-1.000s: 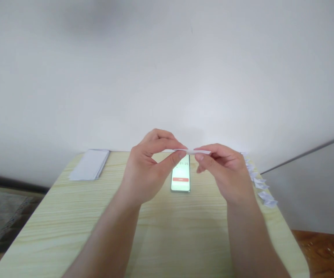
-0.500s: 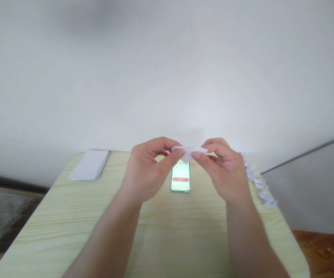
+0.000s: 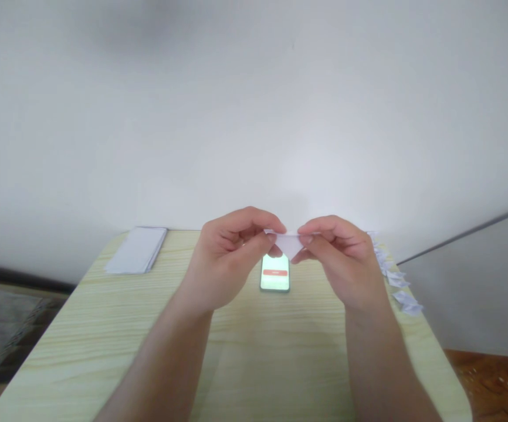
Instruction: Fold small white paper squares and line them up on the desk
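A small piece of folded white paper [image 3: 289, 246] is held up between both hands, its lower part tapering to a point. My left hand [image 3: 232, 258] pinches its left end between thumb and fingers. On the opposite end, my right hand [image 3: 339, 255] is closed in the same kind of pinch. Below and behind the paper lies a phone [image 3: 275, 281] with a lit screen and a red button; its upper part is covered by the paper and fingers.
A stack of white paper sheets [image 3: 135, 251] lies at the table's back left. Several folded paper pieces [image 3: 398, 279] line the right edge. The light wooden table [image 3: 275, 363] meets a white wall [image 3: 254, 117] at the back.
The paper was seen nearly edge-on, then tilted; now its face shows as a downward-pointing triangle. Fingers of both hands have shifted along its top edge.
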Tool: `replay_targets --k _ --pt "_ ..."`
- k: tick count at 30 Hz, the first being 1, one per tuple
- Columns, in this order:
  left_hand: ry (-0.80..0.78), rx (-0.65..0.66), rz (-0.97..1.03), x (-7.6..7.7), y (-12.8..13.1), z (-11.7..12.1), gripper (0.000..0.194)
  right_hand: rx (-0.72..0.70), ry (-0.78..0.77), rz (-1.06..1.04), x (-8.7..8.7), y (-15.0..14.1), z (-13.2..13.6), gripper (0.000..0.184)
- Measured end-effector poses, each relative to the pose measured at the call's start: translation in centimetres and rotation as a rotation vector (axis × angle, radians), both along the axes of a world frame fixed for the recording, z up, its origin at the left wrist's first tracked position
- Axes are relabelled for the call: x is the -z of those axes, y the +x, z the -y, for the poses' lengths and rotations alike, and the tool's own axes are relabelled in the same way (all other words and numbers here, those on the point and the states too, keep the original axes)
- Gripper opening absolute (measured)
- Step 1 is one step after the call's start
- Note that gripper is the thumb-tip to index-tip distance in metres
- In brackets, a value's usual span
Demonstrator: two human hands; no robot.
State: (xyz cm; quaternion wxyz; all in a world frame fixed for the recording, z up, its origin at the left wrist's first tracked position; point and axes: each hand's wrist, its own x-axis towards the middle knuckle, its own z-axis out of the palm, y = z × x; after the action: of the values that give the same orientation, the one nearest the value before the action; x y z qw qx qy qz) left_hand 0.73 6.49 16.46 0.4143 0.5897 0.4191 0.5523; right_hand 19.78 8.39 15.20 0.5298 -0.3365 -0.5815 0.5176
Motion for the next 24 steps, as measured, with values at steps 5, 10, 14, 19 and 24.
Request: replay_targets --k 5,10,14,19,24 --pt "0.019 0.023 0.015 0.0 -0.2 0.0 0.009 -0.021 -0.003 -0.002 -0.2 0.1 0.2 0.011" --pt "0.022 0.019 0.014 0.0 -0.1 0.0 0.008 0.042 0.065 0.079 -0.7 0.1 0.6 0.013" --pt "0.038 0.002 0.018 0.0 -0.2 0.0 0.009 0.068 0.122 0.121 -0.8 0.0 0.7 0.016" --pt "0.055 -0.017 0.031 0.0 -0.1 0.1 0.010 0.096 0.179 0.158 -0.8 0.0 0.9 0.019" --pt "0.090 -0.027 0.006 0.2 0.0 0.2 0.011 0.085 0.159 0.145 -1.0 0.2 1.0 0.015"
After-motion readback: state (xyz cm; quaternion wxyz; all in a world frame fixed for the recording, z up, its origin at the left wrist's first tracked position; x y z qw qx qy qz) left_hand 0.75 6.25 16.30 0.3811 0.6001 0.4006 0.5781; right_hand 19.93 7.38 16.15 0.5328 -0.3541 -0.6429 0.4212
